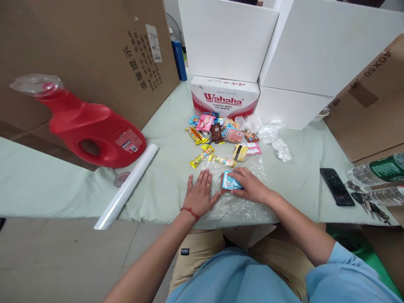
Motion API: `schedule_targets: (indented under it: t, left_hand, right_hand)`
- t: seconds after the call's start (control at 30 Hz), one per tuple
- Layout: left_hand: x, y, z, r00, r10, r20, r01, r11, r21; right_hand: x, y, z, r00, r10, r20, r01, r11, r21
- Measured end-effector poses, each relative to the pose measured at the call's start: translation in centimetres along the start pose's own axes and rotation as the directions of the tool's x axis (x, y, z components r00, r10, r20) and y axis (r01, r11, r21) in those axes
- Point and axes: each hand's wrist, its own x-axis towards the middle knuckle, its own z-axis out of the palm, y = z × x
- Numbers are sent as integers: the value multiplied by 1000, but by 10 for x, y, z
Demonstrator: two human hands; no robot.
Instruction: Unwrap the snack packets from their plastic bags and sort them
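My left hand (200,193) lies flat with its fingers stretched out, at the left edge of a clear plastic bag (249,212) spread on the table. A light blue snack packet (229,181) is under the closed fingers of my right hand (249,185), over the bag. A brown packet (223,185) shows beneath the blue one, near my left thumb. Just beyond lie two yellow candy packets (202,157). Behind them is a pile of small wrapped snacks, with a pink packet (205,123) and a dark brown packet (216,132) among them.
A white Wahaha carton (224,99) stands behind the snacks, with crumpled clear plastic (271,132) to its right. At left are a red jug (97,130) and a white roll (126,187). A phone (337,187), keys (368,202) and plastic bottles (386,169) lie at right.
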Motion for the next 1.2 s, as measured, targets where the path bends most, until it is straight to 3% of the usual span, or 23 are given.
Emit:
schedule_targets:
  t: [0.2, 0.4, 0.73, 0.9, 1.07, 1.2]
  left_hand:
    - [0, 0, 1, 1000, -7, -21, 7, 1000, -16]
    - [-1, -1, 3, 1000, -8, -18, 8, 999, -32]
    - [-1, -1, 3, 1000, -1, -29, 0, 1000, -18]
    - [-1, -4, 2, 1000, 6, -24, -6, 1000, -22]
    - [1, -14, 4, 1000, -10, -2, 10, 997, -83]
    - [-1, -25, 2, 999, -4, -51, -4, 988, -154]
  right_hand:
    - [4, -7, 5, 996, 22, 90, -5, 984, -180]
    - [-1, -5, 1, 999, -19, 47, 26, 986, -166]
    - [-7, 12, 13, 991, -108, 78, 116, 986, -116]
    - [-15, 14, 1, 991, -134, 17, 135, 986, -100]
    - [-54, 8, -19, 980, -135, -150, 148, 986, 79]
    - [-105, -2, -2, 985, -95, -144, 112, 987, 114]
